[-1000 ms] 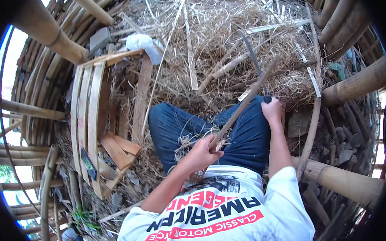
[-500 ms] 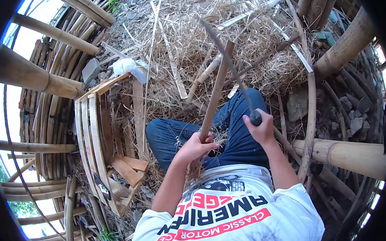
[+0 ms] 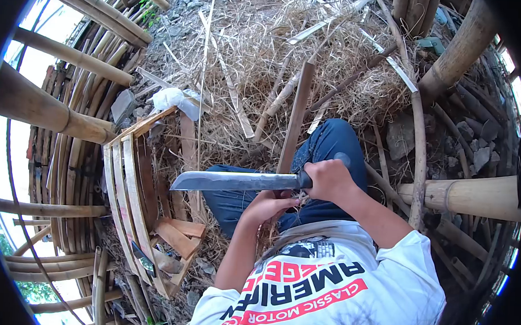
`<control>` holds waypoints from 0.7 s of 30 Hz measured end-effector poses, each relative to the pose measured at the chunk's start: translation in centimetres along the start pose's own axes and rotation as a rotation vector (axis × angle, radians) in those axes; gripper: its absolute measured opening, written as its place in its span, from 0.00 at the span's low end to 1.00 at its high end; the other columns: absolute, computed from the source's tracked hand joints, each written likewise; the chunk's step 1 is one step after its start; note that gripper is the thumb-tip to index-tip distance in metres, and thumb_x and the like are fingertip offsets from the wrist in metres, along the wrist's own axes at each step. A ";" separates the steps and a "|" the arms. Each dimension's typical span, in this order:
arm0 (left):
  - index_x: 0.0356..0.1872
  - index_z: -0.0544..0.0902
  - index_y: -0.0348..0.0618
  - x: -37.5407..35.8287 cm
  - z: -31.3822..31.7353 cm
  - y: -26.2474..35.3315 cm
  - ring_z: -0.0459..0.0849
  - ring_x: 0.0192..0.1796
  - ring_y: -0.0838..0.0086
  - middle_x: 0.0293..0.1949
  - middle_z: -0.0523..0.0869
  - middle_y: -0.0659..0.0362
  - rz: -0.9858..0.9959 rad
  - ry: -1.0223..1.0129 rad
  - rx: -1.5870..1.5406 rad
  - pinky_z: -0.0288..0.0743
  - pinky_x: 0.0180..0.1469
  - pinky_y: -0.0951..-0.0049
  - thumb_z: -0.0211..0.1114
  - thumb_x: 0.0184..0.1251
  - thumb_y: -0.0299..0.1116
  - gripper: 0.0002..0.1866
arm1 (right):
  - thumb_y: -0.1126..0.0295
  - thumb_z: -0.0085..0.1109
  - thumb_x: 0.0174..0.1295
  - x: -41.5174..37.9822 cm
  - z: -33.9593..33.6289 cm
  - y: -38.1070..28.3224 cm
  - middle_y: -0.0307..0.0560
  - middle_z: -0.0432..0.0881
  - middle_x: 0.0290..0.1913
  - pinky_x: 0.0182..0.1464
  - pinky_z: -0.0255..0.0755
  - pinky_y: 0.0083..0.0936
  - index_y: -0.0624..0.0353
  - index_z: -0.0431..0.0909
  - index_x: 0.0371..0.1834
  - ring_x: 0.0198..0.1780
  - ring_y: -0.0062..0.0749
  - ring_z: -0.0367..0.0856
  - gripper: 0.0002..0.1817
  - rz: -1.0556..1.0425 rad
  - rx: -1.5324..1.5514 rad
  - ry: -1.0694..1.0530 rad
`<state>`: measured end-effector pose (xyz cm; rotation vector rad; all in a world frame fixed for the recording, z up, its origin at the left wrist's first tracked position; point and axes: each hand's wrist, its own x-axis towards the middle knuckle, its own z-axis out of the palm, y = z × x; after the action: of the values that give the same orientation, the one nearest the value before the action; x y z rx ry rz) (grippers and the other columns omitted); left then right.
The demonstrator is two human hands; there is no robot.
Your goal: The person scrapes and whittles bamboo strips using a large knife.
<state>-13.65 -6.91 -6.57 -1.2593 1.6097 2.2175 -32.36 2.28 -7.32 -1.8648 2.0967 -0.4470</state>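
My left hand (image 3: 268, 207) is wrapped round the lower end of a long, flat wooden strip (image 3: 297, 115) that points up and away from my lap. In my right hand (image 3: 328, 180) is the dark handle of a machete (image 3: 236, 182). Its broad blade points left, lying across the strip just above my left hand; whether blade and wood touch I cannot tell. Pale shavings cling near my left fingers. Both hands are over my crossed legs in blue jeans (image 3: 338, 144).
A slatted wooden crate (image 3: 124, 171) holding wood pieces stands at the left, with a white plastic bag (image 3: 175, 100) behind it. Shavings (image 3: 346, 61) cover the ground ahead. Thick bamboo poles (image 3: 468, 196) flank both sides, with stones (image 3: 401, 136) at the right.
The machete has swung from pointing up and away to lying nearly level, pointing left. My right hand has moved left and slightly down, close to my left hand, which still grips the strip.
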 end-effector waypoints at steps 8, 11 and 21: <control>0.25 0.68 0.49 0.0 0.3 0.3 0.67 0.20 0.83 0.19 0.70 0.68 0.099 0.091 0.094 0.58 0.22 0.76 0.74 0.53 0.29 0.17 | 0.65 0.68 0.39 0.5 0.4 -0.3 0.50 0.84 0.24 0.34 0.81 0.39 0.56 0.79 0.26 0.29 0.46 0.87 0.12 -0.015 -0.020 0.047; 0.25 0.67 0.49 -0.5 0.3 0.8 0.67 0.21 0.84 0.20 0.69 0.69 0.076 0.059 0.069 0.58 0.22 0.76 0.74 0.53 0.29 0.18 | 0.66 0.68 0.38 0.6 0.5 -0.1 0.49 0.84 0.24 0.34 0.80 0.39 0.56 0.79 0.26 0.29 0.45 0.87 0.12 -0.024 -0.037 0.070; 0.26 0.67 0.49 -0.5 0.6 -0.6 0.68 0.20 0.83 0.22 0.70 0.69 0.078 0.022 -0.024 0.59 0.20 0.75 0.74 0.52 0.27 0.19 | 0.65 0.70 0.36 0.2 0.2 -0.2 0.47 0.84 0.26 0.35 0.81 0.36 0.56 0.79 0.27 0.32 0.42 0.87 0.14 -0.047 -0.095 0.089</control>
<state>-13.37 -6.00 -6.62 -1.2515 1.6731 2.2831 -32.14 2.04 -7.48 -1.9858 2.1708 -0.4566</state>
